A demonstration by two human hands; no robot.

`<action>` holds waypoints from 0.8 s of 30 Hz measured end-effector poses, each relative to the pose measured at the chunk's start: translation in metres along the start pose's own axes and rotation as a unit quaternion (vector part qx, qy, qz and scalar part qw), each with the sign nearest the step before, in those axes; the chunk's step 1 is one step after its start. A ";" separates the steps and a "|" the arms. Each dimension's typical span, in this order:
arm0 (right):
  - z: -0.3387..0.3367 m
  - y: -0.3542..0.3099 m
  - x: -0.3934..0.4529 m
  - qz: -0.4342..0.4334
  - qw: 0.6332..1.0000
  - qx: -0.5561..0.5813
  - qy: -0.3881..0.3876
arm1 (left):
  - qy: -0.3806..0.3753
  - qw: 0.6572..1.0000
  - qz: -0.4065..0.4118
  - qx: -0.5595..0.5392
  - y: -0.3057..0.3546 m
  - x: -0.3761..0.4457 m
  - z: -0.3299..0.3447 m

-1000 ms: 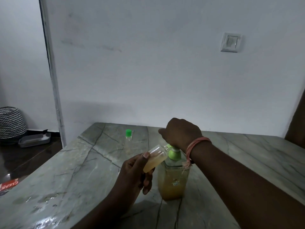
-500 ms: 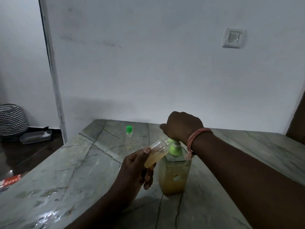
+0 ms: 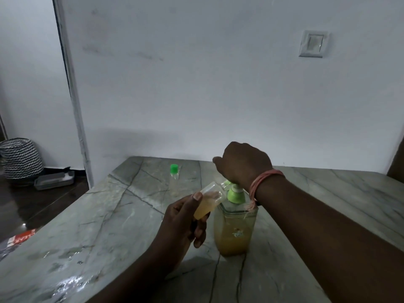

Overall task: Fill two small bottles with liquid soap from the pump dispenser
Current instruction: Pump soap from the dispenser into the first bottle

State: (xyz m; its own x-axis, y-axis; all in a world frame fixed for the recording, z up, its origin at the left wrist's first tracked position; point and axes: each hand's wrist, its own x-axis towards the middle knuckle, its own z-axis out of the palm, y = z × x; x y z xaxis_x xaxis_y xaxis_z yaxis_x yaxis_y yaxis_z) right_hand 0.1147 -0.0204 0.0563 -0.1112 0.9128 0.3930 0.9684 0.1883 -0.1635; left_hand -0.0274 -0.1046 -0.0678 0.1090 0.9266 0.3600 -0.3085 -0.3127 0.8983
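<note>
Small bottle [image 3: 208,201] tilted, mouth at pump dispenser [image 3: 235,226] spout, pinched in left hand [image 3: 183,224], right hand [image 3: 242,164] fisted over pump head, wrist bent down, capped bottle [image 3: 174,171] at 11 o'clock, marble table [image 3: 109,215].

Pink thread band [image 3: 264,182] on right wrist

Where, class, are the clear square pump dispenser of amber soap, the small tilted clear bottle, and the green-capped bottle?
Clear square pump dispenser [image 3: 234,235], head view, on its amber-filled body.
Small tilted clear bottle [image 3: 207,203], head view, mid-body, held in the left hand.
Green-capped bottle [image 3: 174,168], head view, on its cap.
</note>
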 end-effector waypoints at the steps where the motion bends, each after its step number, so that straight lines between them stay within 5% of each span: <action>1: 0.003 0.002 -0.001 0.014 1.000 0.026 0.002 | 0.002 1.000 0.000 0.004 -0.001 0.001 0.000; 10: -0.006 -0.002 -0.001 -0.006 1.000 -0.023 -0.010 | 0.007 1.000 -0.004 0.003 0.001 -0.001 0.002; 16: 0.005 0.003 -0.002 0.024 0.998 0.051 -0.026 | 0.019 1.000 -0.003 0.018 0.000 -0.001 0.000; 24: -0.006 -0.004 -0.003 -0.017 0.999 -0.029 -0.009 | 0.017 1.000 -0.015 0.005 0.002 -0.003 0.004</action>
State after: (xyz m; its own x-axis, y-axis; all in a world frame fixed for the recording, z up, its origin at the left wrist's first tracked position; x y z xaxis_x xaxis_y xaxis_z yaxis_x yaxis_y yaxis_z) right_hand 0.1122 -0.0263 0.0614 -0.1480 0.9126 0.3811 0.9750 0.1991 -0.0982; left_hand -0.0244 -0.1090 -0.0657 0.0853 0.9423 0.3237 -0.2954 -0.2864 0.9114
